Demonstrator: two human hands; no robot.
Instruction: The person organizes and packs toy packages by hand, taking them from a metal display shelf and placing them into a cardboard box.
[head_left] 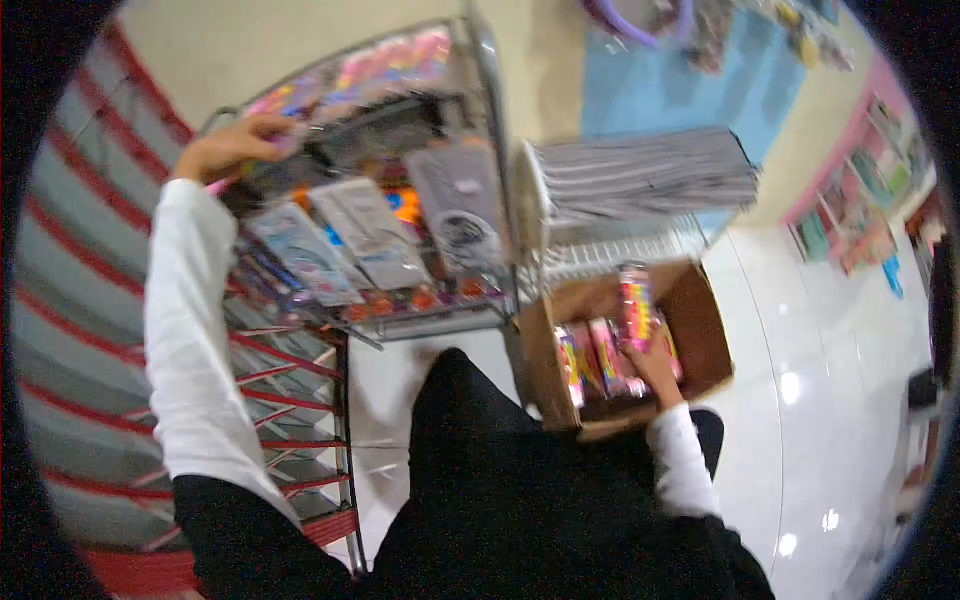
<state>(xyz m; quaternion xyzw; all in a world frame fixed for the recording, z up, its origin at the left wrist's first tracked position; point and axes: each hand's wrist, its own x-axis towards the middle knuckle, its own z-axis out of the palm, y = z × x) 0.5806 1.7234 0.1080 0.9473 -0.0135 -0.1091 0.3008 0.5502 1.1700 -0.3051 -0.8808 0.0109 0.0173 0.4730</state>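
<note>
My right hand [655,368] is closed around the lower end of a slim, brightly coloured packet [635,300] in red, yellow and pink, held upright above an open cardboard box [710,350]. Several similar pink and yellow packets [603,355] stand inside the box. My left hand [232,148] is at the upper left of a metal display rack [490,90], its fingers curled at the shelf edge. Blur hides what those fingers grip; a bit of pink shows below them. On the rack's top shelf lies a row of pink and yellow packets [390,70].
Plastic-wrapped flat packs [370,230] hang on the rack's lower part. A white wire rack with grey striped cloth [650,175] stands behind the box. Red-edged folding metal slats [90,270] line the left. White glossy tiles [800,430] cover the floor.
</note>
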